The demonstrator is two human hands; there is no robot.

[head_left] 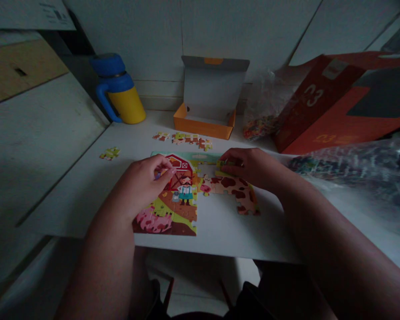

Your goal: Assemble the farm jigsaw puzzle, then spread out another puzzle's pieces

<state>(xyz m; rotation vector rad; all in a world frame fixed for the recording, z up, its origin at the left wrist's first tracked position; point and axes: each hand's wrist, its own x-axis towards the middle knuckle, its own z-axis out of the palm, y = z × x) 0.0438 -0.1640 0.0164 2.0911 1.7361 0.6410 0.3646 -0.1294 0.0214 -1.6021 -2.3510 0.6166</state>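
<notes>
A partly joined jigsaw puzzle (185, 218) lies on the white table. Its left part shows a red barn, a farmer and a pink pig; a spotted cow runs along the right, with bare tabletop below it. My right hand (250, 166) is at the upper right of the puzzle, fingers closed on a green-yellow puzzle piece (221, 164) by the gap above the cow. Over the barn rests my left hand (150, 183), fingers curled and the thumb close to them. Whether anything is between its fingertips is hidden.
Several loose pieces (183, 138) lie behind the puzzle, and green ones (110, 154) at the left. An opened orange box (205, 126) stands at the back. A blue-yellow mug (126, 100) is back left; a red box (330, 106) and plastic bags (360, 164) take up the right.
</notes>
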